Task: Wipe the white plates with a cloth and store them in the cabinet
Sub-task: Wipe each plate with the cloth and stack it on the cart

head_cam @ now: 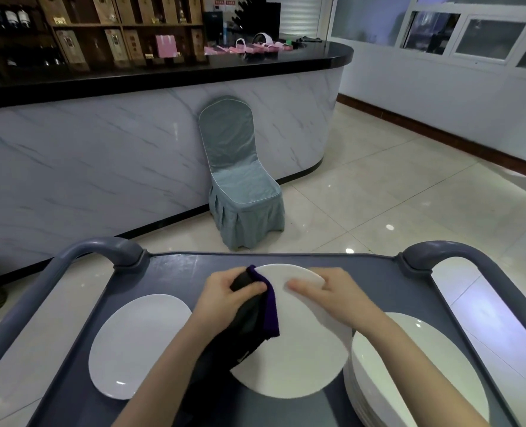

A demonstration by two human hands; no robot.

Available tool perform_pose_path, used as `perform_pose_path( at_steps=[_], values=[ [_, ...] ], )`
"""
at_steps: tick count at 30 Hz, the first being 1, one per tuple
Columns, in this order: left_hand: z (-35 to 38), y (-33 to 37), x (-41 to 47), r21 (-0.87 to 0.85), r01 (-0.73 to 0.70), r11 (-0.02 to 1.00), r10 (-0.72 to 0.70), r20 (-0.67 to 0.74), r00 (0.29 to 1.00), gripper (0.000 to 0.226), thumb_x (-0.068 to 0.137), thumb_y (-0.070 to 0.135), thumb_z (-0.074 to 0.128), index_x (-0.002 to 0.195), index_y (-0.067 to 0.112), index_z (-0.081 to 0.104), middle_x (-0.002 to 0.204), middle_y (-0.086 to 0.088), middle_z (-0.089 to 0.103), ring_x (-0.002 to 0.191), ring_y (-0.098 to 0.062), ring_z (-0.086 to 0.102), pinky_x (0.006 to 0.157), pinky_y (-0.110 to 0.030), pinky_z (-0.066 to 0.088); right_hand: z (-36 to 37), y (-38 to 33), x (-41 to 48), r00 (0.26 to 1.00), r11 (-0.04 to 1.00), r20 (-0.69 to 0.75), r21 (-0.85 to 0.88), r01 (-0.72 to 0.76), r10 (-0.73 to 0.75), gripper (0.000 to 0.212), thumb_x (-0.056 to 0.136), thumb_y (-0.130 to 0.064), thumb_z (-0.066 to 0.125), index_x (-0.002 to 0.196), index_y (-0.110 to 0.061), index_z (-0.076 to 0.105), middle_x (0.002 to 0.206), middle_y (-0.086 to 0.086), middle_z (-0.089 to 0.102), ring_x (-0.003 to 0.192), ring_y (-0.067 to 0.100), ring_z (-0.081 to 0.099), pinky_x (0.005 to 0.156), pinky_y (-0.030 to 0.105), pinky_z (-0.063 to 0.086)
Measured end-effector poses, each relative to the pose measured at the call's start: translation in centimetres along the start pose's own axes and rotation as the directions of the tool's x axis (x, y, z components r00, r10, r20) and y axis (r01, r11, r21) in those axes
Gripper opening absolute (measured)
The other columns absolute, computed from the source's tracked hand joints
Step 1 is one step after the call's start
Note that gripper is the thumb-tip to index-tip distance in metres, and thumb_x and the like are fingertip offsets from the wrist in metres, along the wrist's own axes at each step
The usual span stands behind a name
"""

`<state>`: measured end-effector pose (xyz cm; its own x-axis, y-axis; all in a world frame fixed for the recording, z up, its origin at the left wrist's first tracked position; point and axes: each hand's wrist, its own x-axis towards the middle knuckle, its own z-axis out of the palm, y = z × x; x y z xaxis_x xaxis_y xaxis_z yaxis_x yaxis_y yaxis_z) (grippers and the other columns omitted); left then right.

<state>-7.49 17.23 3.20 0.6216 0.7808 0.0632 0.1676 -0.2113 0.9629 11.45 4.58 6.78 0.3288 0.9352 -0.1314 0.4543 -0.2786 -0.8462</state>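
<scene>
head view. one person's two bare hands are working over the top tray of a grey service cart (pixel 175 272), whose two rounded handles are rising at the far corners. the left hand (pixel 224 292) is gripping one dark cloth (pixel 255 328) with a purple edge, its fingers curling round the bunched fabric and the thumb pinching it, and is pressing the cloth against the upper left face of one white plate (pixel 295 349). the right hand (pixel 332 295) is holding that plate at its far right rim, the thumb lying flat across the face; the remaining fingers are hiding behind the plate, so their spread cannot be told. the held plate is sitting tilted over the middle of the tray, between one single plate (pixel 135 343) lying flat on the left and one stack of plates (pixel 409 371) standing on the right; the number in the stack cannot be counted. beyond the cart, one chair (pixel 243 186) in a grey-blue cover is standing against a marble-patterned bar counter (pixel 101 143) with a black top, on which several pink bags (pixel 249 47) are lying. wooden shelves (pixel 126 26) behind are holding bottles and boxes; their labels, and two red signs on the wall, are showing too blurred to read.
</scene>
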Motion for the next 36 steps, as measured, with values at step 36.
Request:
perform_pose_path(
  at_steps=[36],
  values=[
    [2.6,-1.0,-1.7,-0.607,0.285,0.742,-0.504,-0.224,0.834,0.009,0.091,0.03,0.067,0.094,0.023,0.071,0.089,0.002,0.077,0.084,-0.018,0.073,0.074,-0.034,0.058,3.6,1.1,-1.6,0.858,0.702,-0.297,0.706,-0.099,0.42,0.031,0.091,-0.04,0.068,0.087,-0.009,0.073,0.083,0.005,0.077,0.073,0.018,0.071,0.063,0.03,0.055]
  ],
)
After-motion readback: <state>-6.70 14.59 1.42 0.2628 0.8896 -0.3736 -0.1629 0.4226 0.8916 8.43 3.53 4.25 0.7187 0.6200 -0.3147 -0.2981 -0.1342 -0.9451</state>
